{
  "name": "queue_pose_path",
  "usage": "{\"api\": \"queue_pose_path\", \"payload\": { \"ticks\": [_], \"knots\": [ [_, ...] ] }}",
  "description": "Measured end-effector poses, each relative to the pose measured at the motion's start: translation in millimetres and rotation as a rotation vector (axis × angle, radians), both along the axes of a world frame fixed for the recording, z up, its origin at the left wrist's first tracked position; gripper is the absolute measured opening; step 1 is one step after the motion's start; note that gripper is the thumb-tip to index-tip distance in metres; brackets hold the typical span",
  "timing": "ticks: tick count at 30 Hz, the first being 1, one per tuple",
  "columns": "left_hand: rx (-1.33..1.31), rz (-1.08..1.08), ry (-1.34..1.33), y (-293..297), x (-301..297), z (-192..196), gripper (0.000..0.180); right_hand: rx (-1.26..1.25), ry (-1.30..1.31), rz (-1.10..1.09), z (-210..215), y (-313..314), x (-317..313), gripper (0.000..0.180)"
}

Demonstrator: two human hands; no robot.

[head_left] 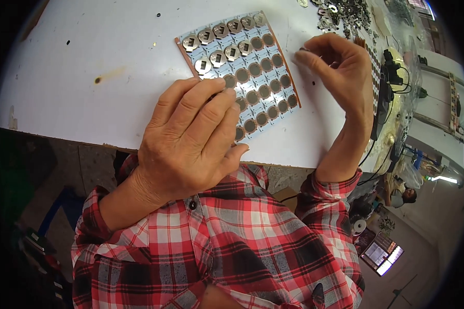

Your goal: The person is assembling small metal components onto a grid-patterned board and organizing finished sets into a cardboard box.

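A light-blue panel of small circuit boards (252,57) with brown edge strips lies tilted on the white table. Shiny metal battery clips (217,57) cover its far row and part of the second row. Bare dark round pads (266,64) fill the other places. My left hand (188,131) lies over the panel's near left corner, its fingers stretched out and their tips on the board; what is under the palm is hidden. To the right of the panel, my right hand (340,64) is raised, with thumb and forefinger pinched on a small dark piece (304,50), too small to name.
The white table (62,92) has a brown burn mark (97,80) at left and a few dark specks. Loose metal clips (345,15) are heaped at the far right, near black plugs and cables (394,72). Another person (401,195) sits in the right background.
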State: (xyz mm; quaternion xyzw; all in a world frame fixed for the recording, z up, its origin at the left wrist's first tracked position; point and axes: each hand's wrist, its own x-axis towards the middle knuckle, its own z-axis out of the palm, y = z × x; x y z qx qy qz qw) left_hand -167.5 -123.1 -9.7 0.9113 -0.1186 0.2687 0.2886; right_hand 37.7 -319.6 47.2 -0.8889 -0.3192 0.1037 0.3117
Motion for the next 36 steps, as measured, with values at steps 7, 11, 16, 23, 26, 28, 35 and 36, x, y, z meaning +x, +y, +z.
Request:
{"api": "queue_pose_path", "payload": {
  "ticks": [7,11,16,23,26,28,35,36],
  "knots": [
    [-0.003,0.014,-0.016,-1.6,0.6,-2.5,0.044,0.111,-0.034,-0.063,-2.8,12.8,-11.2,0.014],
    [-0.005,0.011,-0.028,-1.3,0.3,-2.5,0.046,0.372,0.305,0.040,-9.5,32.8,-27.6,0.012],
    [-0.025,0.011,-0.021,-0.7,-0.9,-3.1,0.048,0.270,0.251,0.091,-15.9,43.5,-32.7,0.011],
    [-0.037,0.002,-0.006,-0.9,-1.9,-1.4,0.051,0.261,0.172,0.095,-19.7,43.1,-30.2,0.011],
    [-0.042,0.000,-0.006,-1.3,-1.9,-1.5,0.052,0.264,0.087,0.175,-24.8,44.7,-28.6,0.012],
    [-0.053,0.001,-0.009,-1.5,-1.7,-1.3,0.053,0.321,0.187,0.040,-24.2,48.6,-34.5,0.012],
    [-0.061,0.002,0.006,-2.4,-1.3,-1.4,0.052,0.232,0.123,0.076,-25.4,42.7,-31.6,0.016],
    [-0.056,0.005,0.000,-2.7,-1.3,-1.5,0.052,0.232,0.118,0.083,-25.1,42.5,-31.8,0.015]
  ]
}}
